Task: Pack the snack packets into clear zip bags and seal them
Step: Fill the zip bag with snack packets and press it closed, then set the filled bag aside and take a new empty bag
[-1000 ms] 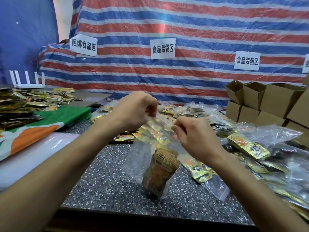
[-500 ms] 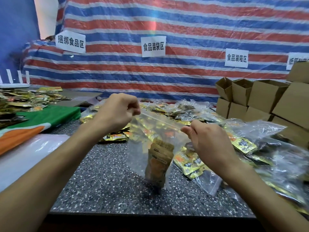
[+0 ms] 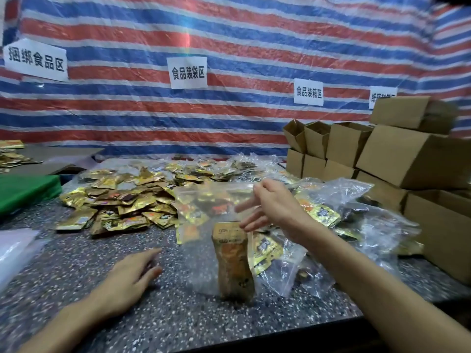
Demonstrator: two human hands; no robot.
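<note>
The packed zip bag (image 3: 201, 250) stood upright on the worktop (image 3: 89, 301), zip edge uppermost. The right hand (image 3: 275, 207), fingers spread, hung beside that edge; the left hand (image 3: 130, 276), fingers loose, rested lower left, farther off.

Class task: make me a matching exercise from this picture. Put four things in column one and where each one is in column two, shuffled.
Column one
1 zip bag
2 boxes
3 green cloth
4 loose packets

Column two
A stacked at the right
B far left
C upright in the centre
D heaped left of the bag

Pairs: 1-C, 2-A, 3-B, 4-D
</note>
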